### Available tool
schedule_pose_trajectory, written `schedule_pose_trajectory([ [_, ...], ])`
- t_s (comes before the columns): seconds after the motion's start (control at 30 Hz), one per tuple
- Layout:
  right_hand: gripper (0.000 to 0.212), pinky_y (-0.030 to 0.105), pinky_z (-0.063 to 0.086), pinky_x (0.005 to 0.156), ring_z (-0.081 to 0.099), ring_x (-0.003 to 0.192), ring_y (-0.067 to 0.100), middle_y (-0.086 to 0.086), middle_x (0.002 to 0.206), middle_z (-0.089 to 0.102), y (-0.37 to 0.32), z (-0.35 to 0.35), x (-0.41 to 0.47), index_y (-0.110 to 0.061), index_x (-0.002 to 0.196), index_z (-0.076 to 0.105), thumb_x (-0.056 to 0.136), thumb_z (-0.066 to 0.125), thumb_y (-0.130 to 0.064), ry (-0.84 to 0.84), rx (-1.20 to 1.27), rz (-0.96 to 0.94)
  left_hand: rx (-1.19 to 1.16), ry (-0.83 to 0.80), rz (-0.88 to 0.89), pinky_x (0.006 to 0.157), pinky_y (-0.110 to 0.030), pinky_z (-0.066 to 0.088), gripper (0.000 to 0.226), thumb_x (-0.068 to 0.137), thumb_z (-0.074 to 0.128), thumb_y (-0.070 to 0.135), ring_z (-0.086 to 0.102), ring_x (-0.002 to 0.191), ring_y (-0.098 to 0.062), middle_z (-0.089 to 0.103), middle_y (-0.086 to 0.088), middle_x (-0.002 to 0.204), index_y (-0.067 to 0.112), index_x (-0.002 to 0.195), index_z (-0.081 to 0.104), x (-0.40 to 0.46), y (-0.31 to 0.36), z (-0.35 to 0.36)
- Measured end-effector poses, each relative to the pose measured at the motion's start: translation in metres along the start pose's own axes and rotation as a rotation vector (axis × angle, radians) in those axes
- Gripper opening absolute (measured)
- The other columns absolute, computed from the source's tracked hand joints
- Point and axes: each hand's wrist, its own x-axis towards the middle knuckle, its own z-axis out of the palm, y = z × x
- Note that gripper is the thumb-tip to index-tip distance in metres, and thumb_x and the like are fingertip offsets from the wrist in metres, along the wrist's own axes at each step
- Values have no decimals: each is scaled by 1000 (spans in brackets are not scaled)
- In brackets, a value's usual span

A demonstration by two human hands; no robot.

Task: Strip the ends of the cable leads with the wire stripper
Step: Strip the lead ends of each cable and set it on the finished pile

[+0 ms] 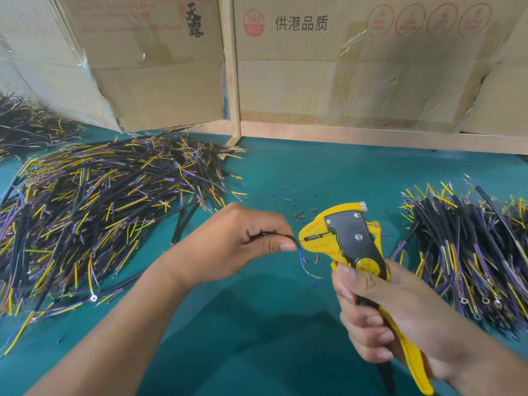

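Left hand [251, 241] pinches a lead [297, 240] above the desk [257, 324]; right hand [380, 318] wraps the stripper [345, 238] handles. The lead's long axis runs left–right, its end entering the stripper mouth from the left.

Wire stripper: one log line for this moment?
left hand: pinches cable lead | right hand: grips wire stripper | lead in head

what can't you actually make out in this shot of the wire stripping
All in the head view:
- Cable: most of it is hidden inside the left hand; only its end shows.
- Lead tip: inside the wire stripper head; whether it is stripped is too small to tell.
- Stripper handles: partly covered by the right hand.
- Right cable pile: cut off by the frame edge.
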Motion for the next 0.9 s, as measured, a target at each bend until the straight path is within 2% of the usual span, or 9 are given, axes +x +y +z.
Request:
schedule_pose_trajectory([
  [0.2, 61, 22, 32, 41, 26, 40, 16, 4, 54, 28, -1, 0, -1, -3, 71, 36, 73, 80, -45, 24, -16, -10, 75, -22, 15, 58, -34, 44, 36, 103, 46, 42, 46, 63, -21, 58, 2, 72, 16, 95, 68, -1, 0, 0],
  [0.37, 52, 22, 32, 41, 26, 39, 16, 4, 53, 28, -2, 0, -2, -8, 68, 42, 72, 80, -43, 21, 4, -6, 59, 24, 31, 53, -20, 32, 23, 98, 58, 36, 35, 59, -14, 49, 5, 65, 18, 89, 68, -1, 3, -4],
  [0.47, 46, 22, 32, 40, 26, 38, 14, 3, 53, 28, -5, -4, -3, -11, 68, 47, 73, 80, -42, 7, 49, -14, 40, 90, 19, 51, -18, 28, 23, 96, 59, 35, 32, 56, -12, 45, 5, 63, 17, 84, 66, -3, 3, -10],
  [0.6, 52, 23, 32, 42, 26, 38, 15, 2, 52, 28, -4, -7, -3, -11, 68, 47, 71, 87, -45, -27, 68, -2, 31, 101, 24, 53, -11, 25, 23, 97, 58, 31, 29, 56, -6, 39, 16, 61, 14, 83, 65, -3, 8, -10],
  [0.8, 48, 23, 33, 42, 26, 38, 14, 2, 53, 27, 0, -10, 3, -11, 68, 47, 75, 82, -42, -29, 105, 27, 11, 89, 8, 52, -12, 24, 26, 100, 52, 32, 27, 58, -8, 36, 15, 64, 15, 83, 60, -3, 6, -6],
  [0.9, 51, 23, 34, 41, 28, 38, 13, 2, 53, 28, -1, -11, 2, -11, 69, 48, 73, 86, -45, -47, 118, 22, 43, 46, -4, 55, -14, 29, 29, 101, 50, 34, 34, 60, -8, 44, 11, 68, 11, 86, 61, -2, 3, -2],
])
